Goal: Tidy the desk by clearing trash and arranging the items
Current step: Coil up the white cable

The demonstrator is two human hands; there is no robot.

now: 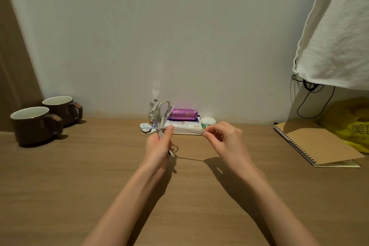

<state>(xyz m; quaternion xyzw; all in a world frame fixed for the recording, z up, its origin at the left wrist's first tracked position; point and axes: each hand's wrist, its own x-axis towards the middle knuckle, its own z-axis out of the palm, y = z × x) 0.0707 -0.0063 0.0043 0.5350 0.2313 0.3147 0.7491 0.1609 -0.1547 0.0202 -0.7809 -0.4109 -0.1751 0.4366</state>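
1. One wooden desk [79, 185] fills the lower view; a white tissue pack [185, 126] lies at its back edge, against the wall.
2. A spiral notebook [315, 144] lies well right of the tissue pack, and two brown mugs [34, 124] stand well left of it.
3. Just in front of the pack, the left hand [157, 144] has its fingers curled round gathered loops of a white cable [163, 114], which rise above the fist.
4. Before the pack's right end, the right hand [223, 138] pinches one taut strand between thumb and fingertips.
5. The cable looks light, limp and slightly springy; gripping the bundle's middle should stop the loops from springing apart.
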